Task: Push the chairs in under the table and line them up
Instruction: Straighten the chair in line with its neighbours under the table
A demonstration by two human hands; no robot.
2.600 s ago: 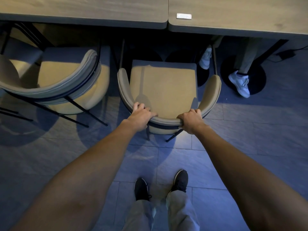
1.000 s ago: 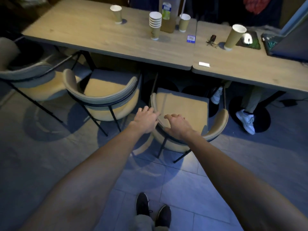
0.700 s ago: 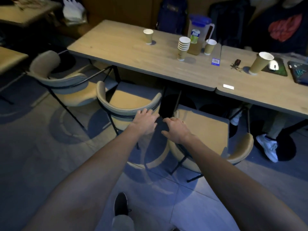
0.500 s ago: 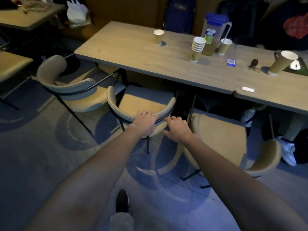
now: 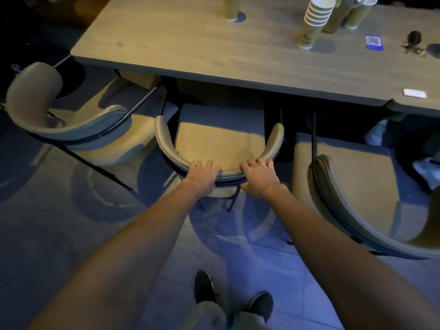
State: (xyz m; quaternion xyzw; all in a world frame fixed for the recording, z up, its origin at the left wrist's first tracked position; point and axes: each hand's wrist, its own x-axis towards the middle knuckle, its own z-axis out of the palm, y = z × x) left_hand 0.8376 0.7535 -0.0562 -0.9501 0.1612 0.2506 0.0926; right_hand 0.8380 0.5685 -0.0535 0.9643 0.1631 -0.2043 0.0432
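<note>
Let go of the right chair [image 5: 352, 186] and stepped sideways to the middle chair [image 5: 219, 144]. Brought the left hand [image 5: 202, 177] and the right hand [image 5: 258, 178] across and set them close together on the nearest part of its curved back. Closed the grip there on both sides: draped the fingers over the top of the rim and kept the right thumb low on the outer face. Looked like a light hold, not a hard squeeze.

Found the middle chair facing the surface [image 5: 214, 51] nearly square, with the front of its seat in shadow at the edge and most of the seat out over the floor [image 5: 71, 234]. Saw the left chair [image 5: 95, 129] just beside it, turned at an angle and pulled well out. Could not tell whether the right chair sat fully in, given how much of its seat showed.

Meant, on this reading, one chair dealt with, a second now in hand and a third not yet touched. Called, probably, for a straight push forward next, minding the narrow gap to the angled left chair. Noted the paper cups [image 5: 314, 20] well back from the near edge, at risk only from a hard bump.
</note>
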